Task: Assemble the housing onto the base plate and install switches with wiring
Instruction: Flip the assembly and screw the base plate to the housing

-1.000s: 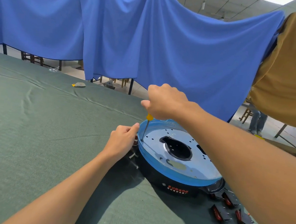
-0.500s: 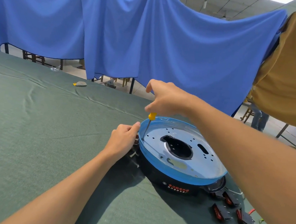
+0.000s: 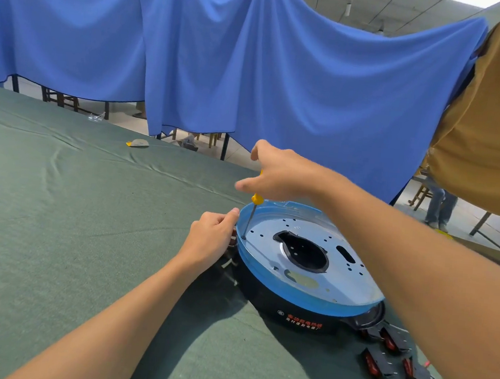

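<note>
A: Where's the screwdriver (image 3: 253,210)?
B: Upright in the right hand (image 3: 277,173), tip at the blue-filmed base plate's (image 3: 299,234) left rim.
A: The left hand (image 3: 210,237)?
B: Gripping that rim. The black housing (image 3: 289,310) sits near the table's (image 3: 55,231) far edge, rocker switches (image 3: 385,352) just beside it.

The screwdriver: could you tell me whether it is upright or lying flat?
Nearly upright: the screwdriver stands tip-down on the plate, its handle held by the right hand.
</note>
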Motion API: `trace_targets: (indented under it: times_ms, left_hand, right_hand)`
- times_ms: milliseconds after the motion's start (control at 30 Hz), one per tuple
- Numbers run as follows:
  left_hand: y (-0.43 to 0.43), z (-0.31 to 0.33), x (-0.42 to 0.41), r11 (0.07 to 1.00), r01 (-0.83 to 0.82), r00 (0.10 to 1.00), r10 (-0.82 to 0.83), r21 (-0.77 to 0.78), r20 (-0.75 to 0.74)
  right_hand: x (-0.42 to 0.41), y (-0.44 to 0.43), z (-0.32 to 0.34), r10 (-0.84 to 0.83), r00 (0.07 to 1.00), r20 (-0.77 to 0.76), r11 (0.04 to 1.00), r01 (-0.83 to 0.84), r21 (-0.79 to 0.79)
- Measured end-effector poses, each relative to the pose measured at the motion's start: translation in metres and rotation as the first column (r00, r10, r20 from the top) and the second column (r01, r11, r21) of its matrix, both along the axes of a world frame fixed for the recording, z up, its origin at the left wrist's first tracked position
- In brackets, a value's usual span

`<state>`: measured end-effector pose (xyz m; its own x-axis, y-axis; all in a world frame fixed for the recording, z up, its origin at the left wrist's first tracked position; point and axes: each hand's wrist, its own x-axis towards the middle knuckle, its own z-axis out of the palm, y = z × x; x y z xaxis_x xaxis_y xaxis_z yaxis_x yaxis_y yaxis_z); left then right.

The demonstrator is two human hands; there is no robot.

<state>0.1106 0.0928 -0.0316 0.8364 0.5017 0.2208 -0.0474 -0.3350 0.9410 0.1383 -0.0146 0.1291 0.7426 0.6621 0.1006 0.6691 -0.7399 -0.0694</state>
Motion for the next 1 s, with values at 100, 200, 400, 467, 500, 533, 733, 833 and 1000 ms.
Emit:
trace_targets:
  times_ms: [100,200,400,467,500,533,733,833,1000]
  left_hand:
    - [0.001,0.000,0.000,1.000,0.001,1.000,-0.001,0.004,-0.002]
    - [0.002,-0.001,-0.001,1.000,-0.002,1.000,0.002,0.018,-0.001]
    - [0.001,0.000,-0.001,1.000,-0.003,1.000,0.003,0.020,-0.006]
    - [0.002,0.000,0.000,1.000,-0.006,1.000,0.007,0.019,-0.016]
    - [0.001,0.000,-0.001,1.000,-0.007,1.000,0.008,0.018,-0.019]
    - [0.001,0.001,-0.001,1.000,-0.009,1.000,0.009,0.019,-0.020]
    - [-0.001,0.002,-0.004,1.000,-0.013,1.000,0.013,0.006,-0.009]
    - [-0.001,0.003,-0.006,1.000,-0.008,1.000,0.008,-0.010,-0.012]
    - [-0.001,0.002,-0.008,0.999,0.010,1.000,-0.010,-0.049,-0.001]
  right_hand:
    - [0.001,0.001,0.008,0.076,0.996,-0.051,0.997,-0.077,-0.011]
    - [-0.001,0.003,-0.003,0.068,0.975,0.213,0.998,-0.065,-0.021]
    - [0.004,0.003,0.009,0.016,0.998,-0.063,0.993,-0.023,-0.115]
    - [0.003,0.003,0.011,0.029,0.999,-0.028,0.987,-0.033,-0.160]
    - [0.002,0.003,0.010,0.036,0.999,0.028,0.985,-0.031,-0.172]
    - [0.002,0.004,0.008,0.040,0.996,0.077,0.985,-0.026,-0.172]
    - [-0.004,0.019,0.014,-0.005,0.990,0.140,0.921,0.059,-0.385]
    - [0.001,0.022,0.018,-0.039,0.998,0.039,0.899,0.052,-0.435]
    - [0.000,0.019,0.026,-0.060,0.987,-0.147,0.922,-0.002,-0.388]
